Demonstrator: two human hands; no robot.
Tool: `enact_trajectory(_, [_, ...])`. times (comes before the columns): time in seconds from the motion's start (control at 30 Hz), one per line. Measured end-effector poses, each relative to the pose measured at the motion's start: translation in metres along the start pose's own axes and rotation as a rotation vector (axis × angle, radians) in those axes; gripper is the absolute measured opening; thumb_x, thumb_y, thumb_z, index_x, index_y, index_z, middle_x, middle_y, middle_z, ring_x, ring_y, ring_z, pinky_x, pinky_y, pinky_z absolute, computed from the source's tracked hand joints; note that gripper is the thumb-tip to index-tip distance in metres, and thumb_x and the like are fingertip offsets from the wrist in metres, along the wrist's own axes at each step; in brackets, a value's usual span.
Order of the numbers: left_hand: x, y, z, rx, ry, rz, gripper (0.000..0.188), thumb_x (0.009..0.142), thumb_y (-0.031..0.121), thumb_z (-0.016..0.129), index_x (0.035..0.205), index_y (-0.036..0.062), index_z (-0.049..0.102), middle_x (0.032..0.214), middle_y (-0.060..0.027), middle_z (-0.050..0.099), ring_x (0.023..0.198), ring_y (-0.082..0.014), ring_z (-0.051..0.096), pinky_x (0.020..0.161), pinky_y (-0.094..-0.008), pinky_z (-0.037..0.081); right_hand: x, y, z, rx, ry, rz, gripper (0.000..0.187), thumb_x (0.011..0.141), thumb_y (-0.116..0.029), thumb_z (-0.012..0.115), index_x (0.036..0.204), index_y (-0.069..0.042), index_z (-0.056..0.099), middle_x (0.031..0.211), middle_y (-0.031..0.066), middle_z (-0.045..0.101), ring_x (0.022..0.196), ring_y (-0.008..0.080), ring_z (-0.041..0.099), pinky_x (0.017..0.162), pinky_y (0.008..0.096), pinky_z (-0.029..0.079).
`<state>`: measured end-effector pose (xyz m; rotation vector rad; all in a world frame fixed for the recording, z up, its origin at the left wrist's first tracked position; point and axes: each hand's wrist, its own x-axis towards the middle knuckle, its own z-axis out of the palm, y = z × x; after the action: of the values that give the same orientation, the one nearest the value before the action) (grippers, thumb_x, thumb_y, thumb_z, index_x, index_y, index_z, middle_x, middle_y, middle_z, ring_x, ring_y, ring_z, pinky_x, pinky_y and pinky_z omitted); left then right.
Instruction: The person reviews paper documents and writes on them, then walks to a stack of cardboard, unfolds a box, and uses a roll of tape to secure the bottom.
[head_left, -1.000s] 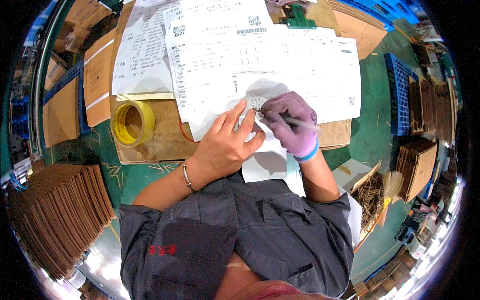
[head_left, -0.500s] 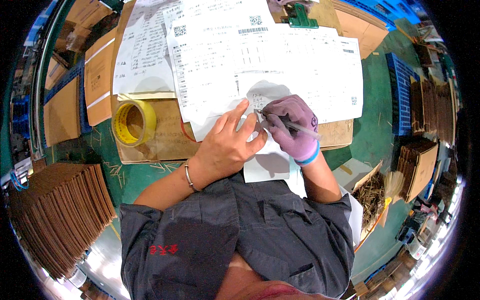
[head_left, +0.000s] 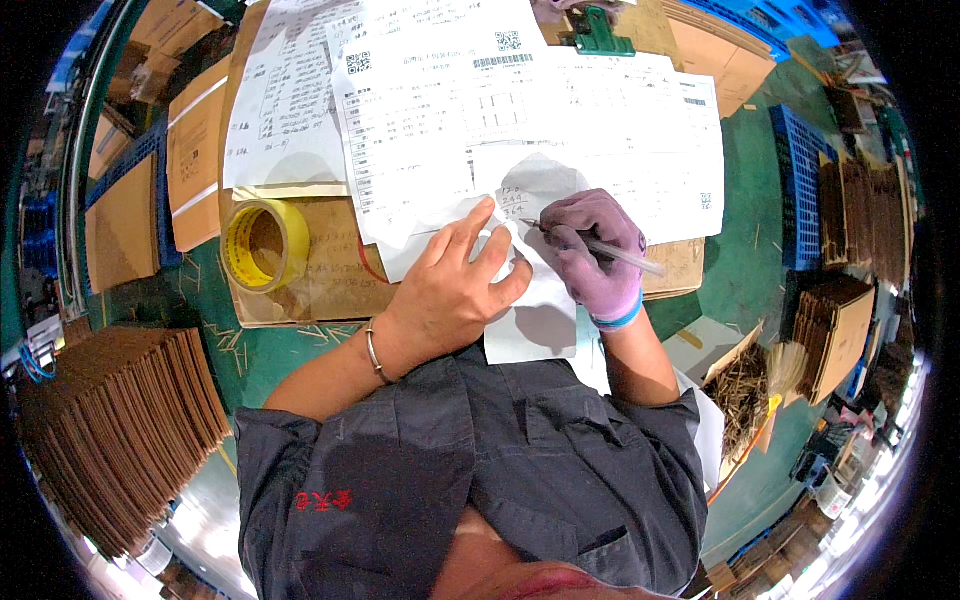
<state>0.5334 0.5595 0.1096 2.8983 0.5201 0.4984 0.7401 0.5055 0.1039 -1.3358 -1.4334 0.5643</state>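
My right hand [head_left: 597,255], in a purple glove with a blue cuff, grips a clear-barrelled pen [head_left: 625,259]. Its tip is at a small white slip of paper [head_left: 540,330] bearing a few handwritten figures. My bare left hand [head_left: 455,275] lies on the slip's left side, palm down with fingers spread. Beneath and beyond the slip are printed sheets [head_left: 420,150] with tables and codes. A green clip [head_left: 600,35] sits at their far edge. Left of my left hand a yellow tape roll [head_left: 268,246] stands on the cardboard surface [head_left: 340,300].
Stacked cardboard sheets [head_left: 120,430] rise at the lower left. More cardboard [head_left: 835,340] and a blue plastic crate [head_left: 797,185] stand at the right. A container of thin brown scraps [head_left: 735,405] is near my right elbow. Thin scraps litter the green floor [head_left: 240,350].
My right hand with the pen has shifted slightly to the right, away from my left hand, uncovering more of the figures. My left hand stays in place.
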Motion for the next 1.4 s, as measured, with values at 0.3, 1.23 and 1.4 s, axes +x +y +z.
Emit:
enact_trajectory(0.3, [-0.0004, 0.0010, 0.0001, 0.002, -0.009, -0.005, 0.028, 0.082, 0.014, 0.061, 0.110, 0.0147, 0.066, 0.121, -0.0139, 0.056, 0.129, -0.0414, 0.051, 0.094, -0.0459, 0.048, 0.0022, -0.0007, 0.0024, -0.096, -0.030, -0.056, 0.015, 0.073, -0.005, 0.067, 0.088, -0.006, 0.067, 0.086, 0.0096, 0.068, 0.079, 0.0314, 0.063, 0.074, 0.0400, 0.050])
enact_trajectory(1.23, [-0.0015, 0.0016, -0.0005, 0.004, -0.010, -0.007, 0.028, 0.085, 0.016, 0.061, 0.112, 0.0148, 0.066, 0.124, -0.0147, 0.057, 0.129, -0.0419, 0.051, 0.096, -0.0461, 0.048, 0.0029, -0.0031, 0.0036, -0.149, -0.023, -0.088, 0.015, 0.075, -0.005, 0.068, 0.090, -0.007, 0.067, 0.085, 0.0099, 0.068, 0.077, 0.0318, 0.063, 0.074, 0.0400, 0.050])
enact_trajectory(1.4, [-0.0021, 0.0017, 0.0011, 0.009, -0.004, -0.008, 0.027, 0.085, 0.016, 0.061, 0.112, 0.0149, 0.066, 0.124, -0.0145, 0.057, 0.129, -0.0418, 0.051, 0.095, -0.0463, 0.048, 0.0030, -0.0026, 0.0039, -0.123, -0.015, -0.079, 0.014, 0.074, -0.005, 0.067, 0.088, -0.006, 0.067, 0.084, 0.0097, 0.068, 0.077, 0.0309, 0.063, 0.073, 0.0395, 0.050])
